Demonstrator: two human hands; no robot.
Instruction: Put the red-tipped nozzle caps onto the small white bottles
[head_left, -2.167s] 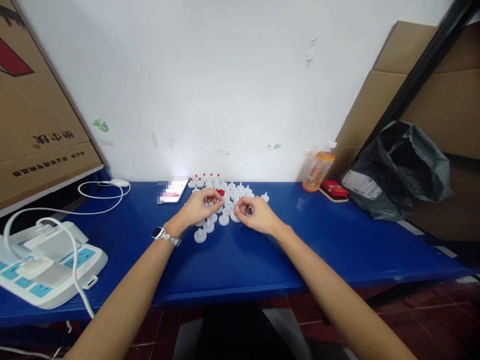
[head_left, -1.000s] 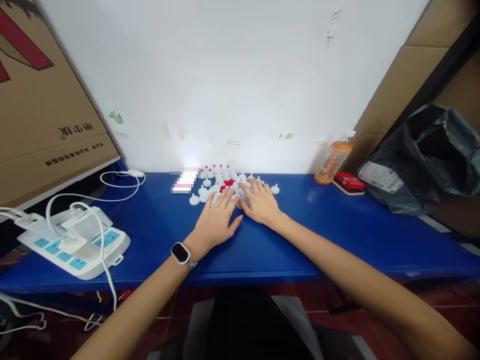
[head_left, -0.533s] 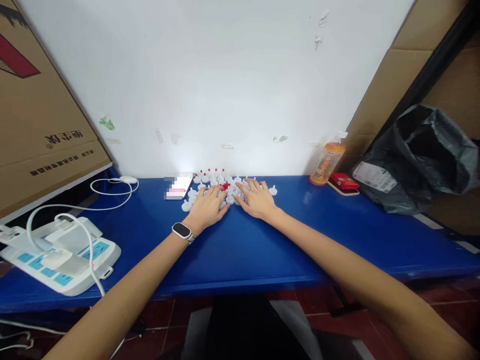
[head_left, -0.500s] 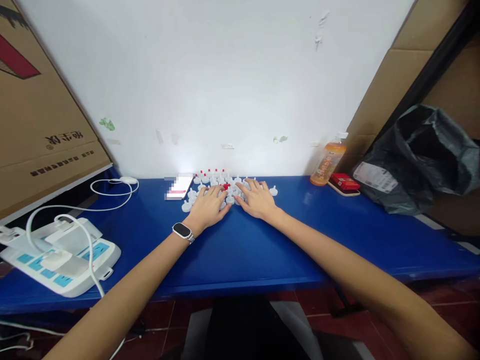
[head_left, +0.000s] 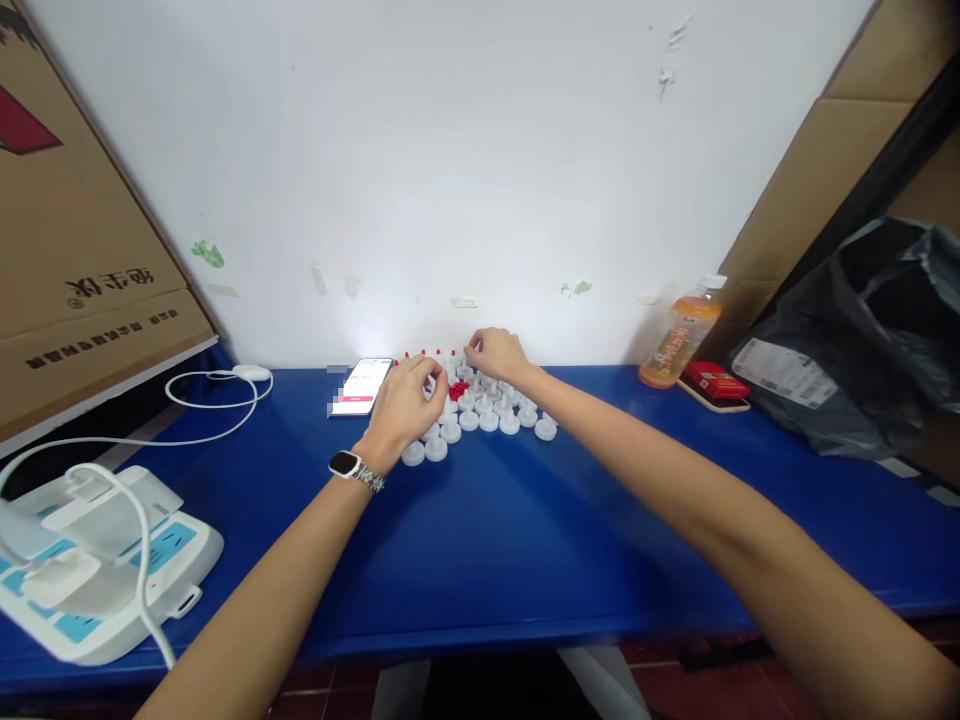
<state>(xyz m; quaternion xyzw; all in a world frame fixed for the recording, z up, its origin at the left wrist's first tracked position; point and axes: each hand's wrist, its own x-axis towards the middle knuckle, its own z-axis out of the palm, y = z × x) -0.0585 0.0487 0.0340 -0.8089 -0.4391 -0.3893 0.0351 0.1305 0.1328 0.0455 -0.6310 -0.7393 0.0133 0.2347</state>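
Several white plastic caps stand bunched on the blue table near the wall. A small pile of red tips lies among them, and a row of caps with red tips stands at the back. My left hand, a watch on its wrist, hovers over the left part of the bunch with fingers curled toward the red tips. My right hand reaches to the back of the bunch by the wall, fingers curled. What either hand pinches is too small to make out.
A lit phone lies left of the caps. A white power strip with cables sits at the front left, a cardboard box above it. An orange bottle, a red box and a black bag are at the right.
Both hands lay flat on the caps half a second ago. Now they are lifted with fingers curled, the right hand moved back toward the wall, and the front caps are uncovered.
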